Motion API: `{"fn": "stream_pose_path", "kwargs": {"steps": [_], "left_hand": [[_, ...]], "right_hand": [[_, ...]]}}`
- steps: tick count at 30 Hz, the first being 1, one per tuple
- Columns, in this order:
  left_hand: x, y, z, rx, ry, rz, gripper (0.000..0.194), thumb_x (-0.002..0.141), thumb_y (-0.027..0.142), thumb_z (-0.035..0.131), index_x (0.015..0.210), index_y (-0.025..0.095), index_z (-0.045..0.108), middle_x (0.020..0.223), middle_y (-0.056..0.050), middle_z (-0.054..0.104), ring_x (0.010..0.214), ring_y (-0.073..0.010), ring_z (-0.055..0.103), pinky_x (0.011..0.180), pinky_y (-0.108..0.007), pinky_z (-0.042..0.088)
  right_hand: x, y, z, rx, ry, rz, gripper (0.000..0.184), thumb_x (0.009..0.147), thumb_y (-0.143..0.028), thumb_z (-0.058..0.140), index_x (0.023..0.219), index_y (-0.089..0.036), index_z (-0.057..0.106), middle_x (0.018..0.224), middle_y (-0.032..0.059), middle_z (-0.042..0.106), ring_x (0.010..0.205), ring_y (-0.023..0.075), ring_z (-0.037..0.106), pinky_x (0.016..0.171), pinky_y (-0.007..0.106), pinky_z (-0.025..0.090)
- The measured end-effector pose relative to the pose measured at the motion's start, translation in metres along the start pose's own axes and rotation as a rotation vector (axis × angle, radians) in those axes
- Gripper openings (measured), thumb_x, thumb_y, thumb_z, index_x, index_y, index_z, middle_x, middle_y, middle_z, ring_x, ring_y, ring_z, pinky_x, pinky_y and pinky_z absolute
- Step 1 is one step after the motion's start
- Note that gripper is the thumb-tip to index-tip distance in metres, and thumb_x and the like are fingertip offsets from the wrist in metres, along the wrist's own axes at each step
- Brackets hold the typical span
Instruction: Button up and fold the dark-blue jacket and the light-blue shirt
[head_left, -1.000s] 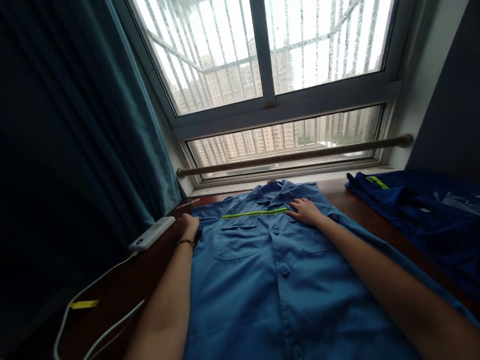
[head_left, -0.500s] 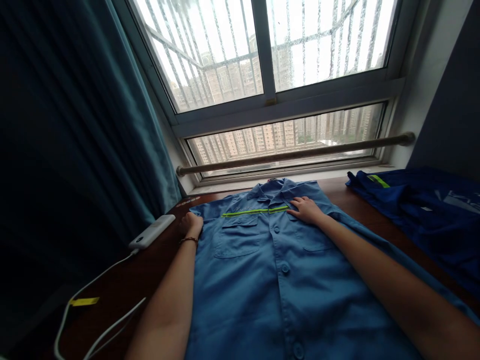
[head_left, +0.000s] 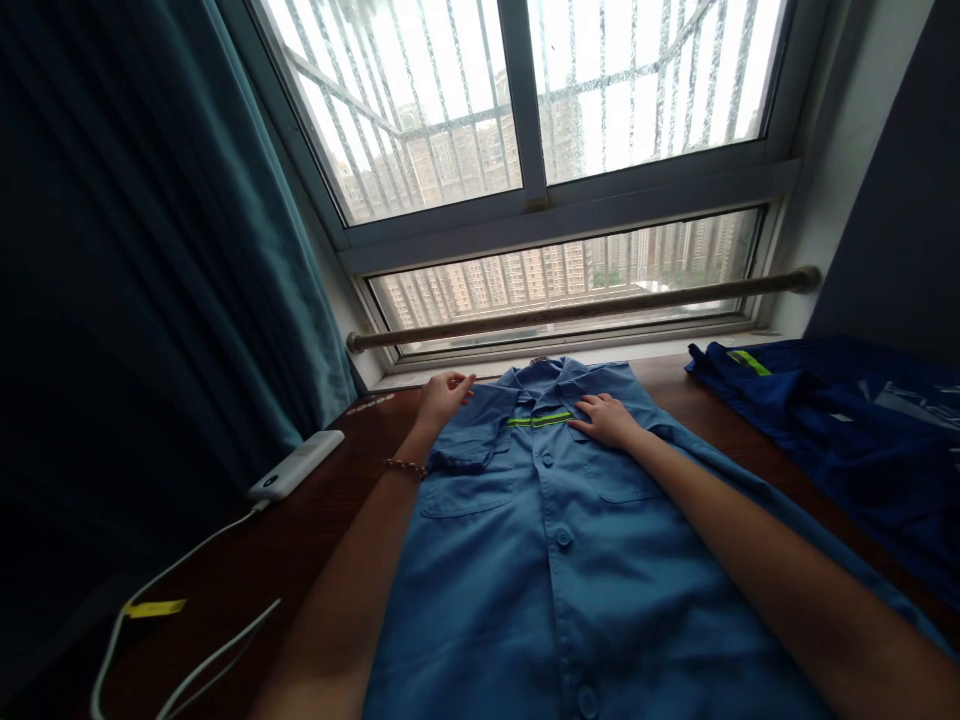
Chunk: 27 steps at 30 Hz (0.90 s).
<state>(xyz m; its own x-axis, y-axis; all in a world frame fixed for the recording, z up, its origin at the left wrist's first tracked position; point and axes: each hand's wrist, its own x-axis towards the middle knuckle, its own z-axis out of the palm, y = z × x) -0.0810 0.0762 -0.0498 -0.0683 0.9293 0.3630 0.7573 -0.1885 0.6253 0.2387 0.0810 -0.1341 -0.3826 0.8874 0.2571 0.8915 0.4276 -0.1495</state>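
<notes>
A light blue work shirt (head_left: 480, 580) lies front up, its collar toward the window, with buttons down the middle and a yellow-green stripe across the chest. One short sleeve (head_left: 476, 425) is folded inward over the left chest pocket and part of the stripe. Just at the outer edge of that fold is my left hand (head_left: 444, 402), fingers loosely bent and apart, with no cloth visible between them. My right hand (head_left: 606, 420) lies flat, fingers spread, on the chest by the right end of the stripe.
Dark blue folded clothing (head_left: 825, 420) lies to the right on the brown wooden surface (head_left: 322, 545). A white power bank (head_left: 296, 466) with a white cable (head_left: 184, 550) sits at left, beside a curtain (head_left: 292, 330). A metal rail (head_left: 585, 310) crosses before the window.
My left hand has moved right and slightly up from the shirt's outer edge. The left sleeve has turned inward over the chest. My right hand stays in place on the shirt.
</notes>
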Motion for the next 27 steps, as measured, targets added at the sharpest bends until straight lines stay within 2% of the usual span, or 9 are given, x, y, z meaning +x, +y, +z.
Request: {"fn": "stream_pose_path", "kwargs": {"steps": [3,5,7,9,12,21,27], "left_hand": [[-0.003,-0.008,0.007,0.237,0.070,0.003,0.050,0.086,0.049,0.028,0.106,0.012,0.054,0.098,-0.012,0.064,0.083,-0.0190,0.062,0.072,-0.028,0.046],[-0.009,-0.016,0.018,0.377,-0.006,0.018,0.047,0.087,0.045,0.028,0.112,0.013,0.052,0.111,-0.013,0.060,0.099,-0.0200,0.057,0.083,-0.029,0.042],[-0.018,-0.025,0.033,0.431,-0.102,0.029,0.045,0.085,0.044,0.035,0.116,0.015,0.051,0.121,-0.013,0.054,0.111,-0.0216,0.049,0.091,-0.031,0.037],[-0.028,-0.034,0.048,0.462,-0.163,0.030,0.046,0.083,0.046,0.041,0.117,0.018,0.050,0.128,-0.011,0.048,0.119,-0.0244,0.041,0.097,-0.037,0.031],[-0.035,-0.043,0.063,0.512,-0.207,0.019,0.048,0.084,0.048,0.036,0.121,0.020,0.047,0.134,-0.011,0.040,0.125,-0.0276,0.033,0.100,-0.045,0.024],[-0.032,-0.047,0.064,0.586,-0.222,0.022,0.051,0.085,0.050,0.030,0.124,0.019,0.043,0.135,-0.013,0.038,0.125,-0.0261,0.031,0.099,-0.045,0.023],[-0.033,-0.046,0.064,0.602,-0.211,0.021,0.049,0.085,0.049,0.031,0.122,0.020,0.045,0.134,-0.012,0.040,0.124,-0.0250,0.033,0.099,-0.042,0.025]], "right_hand": [[0.000,0.000,0.000,0.002,0.000,0.000,0.057,0.083,-0.059,0.038,0.123,-0.020,0.050,0.126,0.0091,0.046,0.114,0.0279,0.036,0.093,0.037,0.030],[0.000,-0.001,-0.001,0.001,-0.005,0.005,0.057,0.082,-0.059,0.038,0.123,-0.020,0.050,0.126,0.0091,0.046,0.114,0.0282,0.036,0.092,0.037,0.030],[0.000,-0.001,-0.001,-0.001,-0.007,0.007,0.056,0.082,-0.059,0.039,0.122,-0.021,0.050,0.126,0.0088,0.046,0.114,0.0284,0.036,0.092,0.037,0.031],[0.000,0.000,0.000,-0.002,-0.004,0.004,0.056,0.082,-0.058,0.039,0.122,-0.021,0.050,0.126,0.0087,0.046,0.113,0.0284,0.037,0.091,0.037,0.031],[0.001,0.000,0.001,-0.006,0.005,0.000,0.056,0.083,-0.058,0.039,0.122,-0.021,0.050,0.126,0.0089,0.046,0.113,0.0284,0.037,0.091,0.037,0.031],[0.000,-0.002,0.000,-0.015,0.013,-0.008,0.052,0.084,-0.056,0.038,0.120,-0.021,0.052,0.124,0.0083,0.048,0.112,0.0273,0.038,0.091,0.036,0.032],[0.000,-0.005,-0.003,-0.030,0.039,-0.012,0.041,0.085,-0.046,0.043,0.114,-0.019,0.056,0.116,0.0082,0.053,0.107,0.0245,0.042,0.090,0.032,0.033]]}}
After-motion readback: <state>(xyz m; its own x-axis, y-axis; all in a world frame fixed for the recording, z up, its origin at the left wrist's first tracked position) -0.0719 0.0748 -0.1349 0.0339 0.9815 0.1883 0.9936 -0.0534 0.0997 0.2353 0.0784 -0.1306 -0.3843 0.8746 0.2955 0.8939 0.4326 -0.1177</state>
